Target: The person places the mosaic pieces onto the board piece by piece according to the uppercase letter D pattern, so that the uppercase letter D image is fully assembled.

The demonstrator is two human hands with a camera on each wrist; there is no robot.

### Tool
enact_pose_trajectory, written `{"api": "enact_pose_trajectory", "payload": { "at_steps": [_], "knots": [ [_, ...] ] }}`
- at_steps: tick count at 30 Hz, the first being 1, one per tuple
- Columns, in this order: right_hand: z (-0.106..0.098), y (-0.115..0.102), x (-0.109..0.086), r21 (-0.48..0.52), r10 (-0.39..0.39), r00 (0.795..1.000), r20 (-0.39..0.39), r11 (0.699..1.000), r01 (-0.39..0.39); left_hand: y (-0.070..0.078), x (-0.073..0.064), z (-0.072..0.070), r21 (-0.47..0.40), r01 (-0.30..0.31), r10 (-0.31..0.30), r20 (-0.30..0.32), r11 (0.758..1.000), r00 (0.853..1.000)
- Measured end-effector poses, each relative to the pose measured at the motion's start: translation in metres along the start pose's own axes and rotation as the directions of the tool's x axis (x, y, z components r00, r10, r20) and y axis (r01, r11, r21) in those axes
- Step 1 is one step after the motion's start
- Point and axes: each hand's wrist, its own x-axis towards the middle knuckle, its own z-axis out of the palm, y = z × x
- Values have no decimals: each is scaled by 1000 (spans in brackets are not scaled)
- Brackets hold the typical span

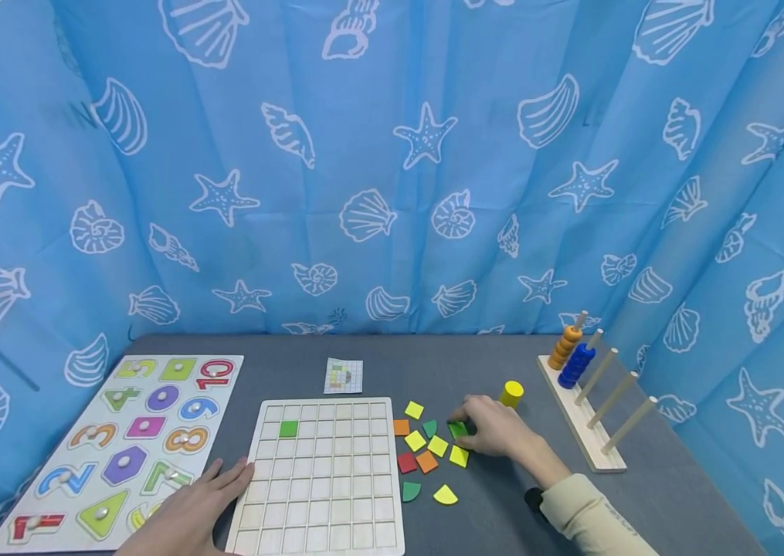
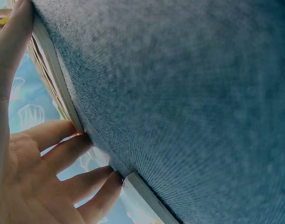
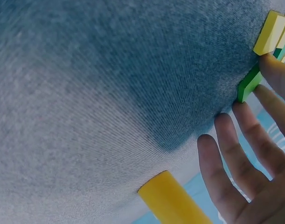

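A white wooden grid board [image 1: 325, 471] lies at the front middle, with one green square tile [image 1: 288, 428] in a cell near its upper left. Spread along the board's left edge, my left hand [image 1: 200, 506] touches it; the left wrist view shows the fingers [image 2: 70, 149] fairly straight on the table. To the right of the board, my right hand [image 1: 496, 428] pinches a green tile [image 3: 249, 84] between thumb and fingers, low at the table surface. Beside that tile is a yellow square tile [image 1: 459, 456]. Loose yellow, orange, red and green tiles [image 1: 437, 445] lie between hand and board.
A number and shape puzzle board [image 1: 123, 455] lies at the left. Behind the grid board is a small pattern card [image 1: 344, 376]. A yellow cylinder [image 1: 512, 394] stands beyond my right hand, and a peg stand [image 1: 586, 425] with orange and blue beads is at the right.
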Motion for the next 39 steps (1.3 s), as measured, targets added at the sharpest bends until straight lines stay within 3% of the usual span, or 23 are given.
{"api": "enact_pose_trajectory", "payload": {
  "at_steps": [21, 29, 39],
  "knots": [
    [3, -1, 4, 35, 53, 999, 2, 998, -53, -1, 0, 3, 22, -7, 7, -17, 1000, 1000],
    [1, -5, 7, 25, 11, 999, -30, 1000, -11, -4, -1, 4, 49, -23, 25, -34, 999, 999],
    [-1, -23, 14, -12, -15, 997, -72, 1000, 14, -3, -1, 4, 23, -21, 22, -28, 1000, 999]
  ]
}}
